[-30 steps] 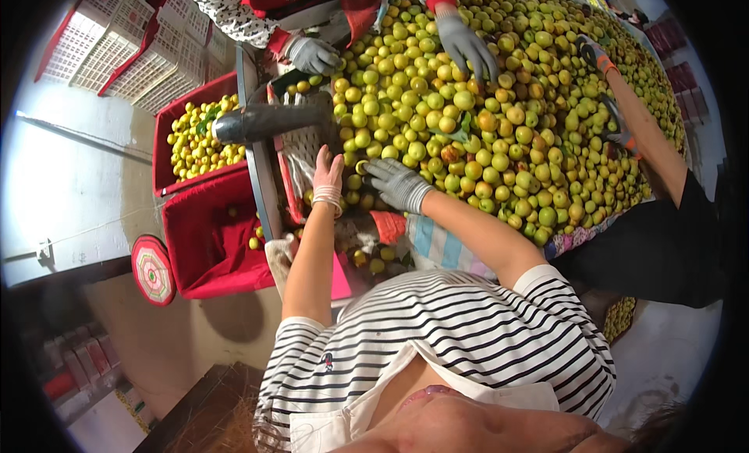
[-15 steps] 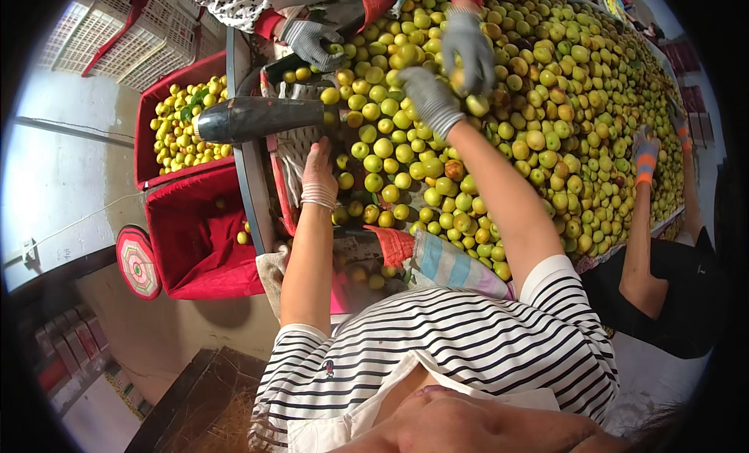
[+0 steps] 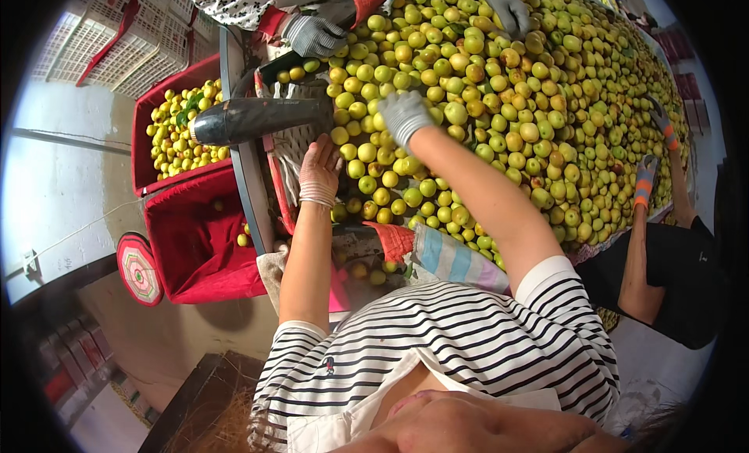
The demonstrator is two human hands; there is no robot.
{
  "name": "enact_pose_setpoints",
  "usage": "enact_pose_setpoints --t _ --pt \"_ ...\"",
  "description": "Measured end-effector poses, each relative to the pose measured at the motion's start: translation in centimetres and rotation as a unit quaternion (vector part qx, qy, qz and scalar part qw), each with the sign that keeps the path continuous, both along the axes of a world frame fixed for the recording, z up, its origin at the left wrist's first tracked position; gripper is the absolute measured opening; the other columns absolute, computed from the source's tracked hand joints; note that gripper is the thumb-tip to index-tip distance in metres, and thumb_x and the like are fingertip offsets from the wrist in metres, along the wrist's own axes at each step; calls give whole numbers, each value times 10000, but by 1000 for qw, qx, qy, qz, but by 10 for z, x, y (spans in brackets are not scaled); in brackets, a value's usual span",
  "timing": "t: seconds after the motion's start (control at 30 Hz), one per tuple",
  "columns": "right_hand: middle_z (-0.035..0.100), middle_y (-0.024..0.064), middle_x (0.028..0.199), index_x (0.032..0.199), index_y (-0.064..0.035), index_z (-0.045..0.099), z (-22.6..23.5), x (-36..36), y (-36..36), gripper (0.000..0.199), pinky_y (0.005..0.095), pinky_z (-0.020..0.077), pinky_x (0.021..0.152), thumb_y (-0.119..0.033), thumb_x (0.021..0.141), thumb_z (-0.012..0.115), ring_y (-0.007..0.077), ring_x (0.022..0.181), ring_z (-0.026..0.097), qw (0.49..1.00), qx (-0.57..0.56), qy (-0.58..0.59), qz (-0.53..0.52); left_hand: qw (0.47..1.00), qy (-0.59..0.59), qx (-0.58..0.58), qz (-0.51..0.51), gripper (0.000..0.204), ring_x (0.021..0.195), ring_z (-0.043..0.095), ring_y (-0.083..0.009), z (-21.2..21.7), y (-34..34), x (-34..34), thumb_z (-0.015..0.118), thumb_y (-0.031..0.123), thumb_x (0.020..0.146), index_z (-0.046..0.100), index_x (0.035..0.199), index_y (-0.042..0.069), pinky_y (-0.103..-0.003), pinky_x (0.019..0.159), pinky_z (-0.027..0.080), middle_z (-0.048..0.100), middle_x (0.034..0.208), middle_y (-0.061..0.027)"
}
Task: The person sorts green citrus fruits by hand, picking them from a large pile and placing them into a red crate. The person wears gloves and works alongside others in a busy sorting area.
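My left hand (image 3: 318,171), in a pale glove with bare-looking fingertips, is open with fingers stretched. It stands at the left edge of a heap of small round yellow-green fruits (image 3: 499,118), some blushed brown. Beside its fingertips is a black, bottle-shaped tapered cylinder (image 3: 257,121), lying across a metal rail. My right hand (image 3: 406,118), in a grey knit glove, lies back-up on the heap's left part, its fingers bent down over the fruits. No fruit shows held in either hand.
Across from me, a co-worker's grey-gloved hands (image 3: 314,37) are over the fruit; another's orange-cuffed gloves (image 3: 644,180) are at far right. A red-lined crate (image 3: 140,141) of fruit and a red-lined bin (image 3: 203,250) stand left. White plastic crates (image 3: 117,32) are stacked behind. A striped cloth (image 3: 456,258) hangs before me.
My right hand has drawn left and slightly toward me across the fruits, which have shifted closer to my left hand. The co-worker's right-side glove has moved away. My left hand barely moved.
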State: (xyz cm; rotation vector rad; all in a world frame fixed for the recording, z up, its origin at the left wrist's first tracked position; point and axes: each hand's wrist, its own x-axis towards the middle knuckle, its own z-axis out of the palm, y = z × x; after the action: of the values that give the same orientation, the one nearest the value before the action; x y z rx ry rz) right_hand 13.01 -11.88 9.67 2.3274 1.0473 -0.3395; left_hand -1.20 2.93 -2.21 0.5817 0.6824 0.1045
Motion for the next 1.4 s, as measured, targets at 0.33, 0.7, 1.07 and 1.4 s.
enact_pose_setpoints --t 0.33,0.7,1.07,1.4 --pt "564 101 1168 1129 -94 587 -23 -39 -13 310 409 490 907 -126 822 559 293 1110 558 919 328 201 -87 998 27 38 -33 604 1250 465 -290 1 -4 4 511 404 910 428 1413 80 -400 1044 359 465 1424 -130" --pt "586 139 1239 1189 -103 612 -56 44 51 344 446 554 791 -136 848 644 282 1083 625 978 90 60 -179 998 54 11 8 537 1354 355 -252 -5 -6 1 469 310 959 398 1417 39 -364 1138 238 381 1481 -97" --pt "635 183 1063 1142 -133 562 -2 -25 -22 389 457 503 859 -406 866 566 363 973 623 860 432 237 -131 982 -125 137 -21 402 776 633 -218 15 -15 -5 565 270 934 538 1249 22 -320 579 509 648 1044 -109" --pt "655 148 1004 1150 -70 567 0 -138 -66 454 408 518 770 -369 818 646 319 887 651 783 498 345 -140 942 58 225 -244 377 876 576 -115 115 -4 -73 527 337 968 589 1178 30 -197 683 480 621 993 -52"
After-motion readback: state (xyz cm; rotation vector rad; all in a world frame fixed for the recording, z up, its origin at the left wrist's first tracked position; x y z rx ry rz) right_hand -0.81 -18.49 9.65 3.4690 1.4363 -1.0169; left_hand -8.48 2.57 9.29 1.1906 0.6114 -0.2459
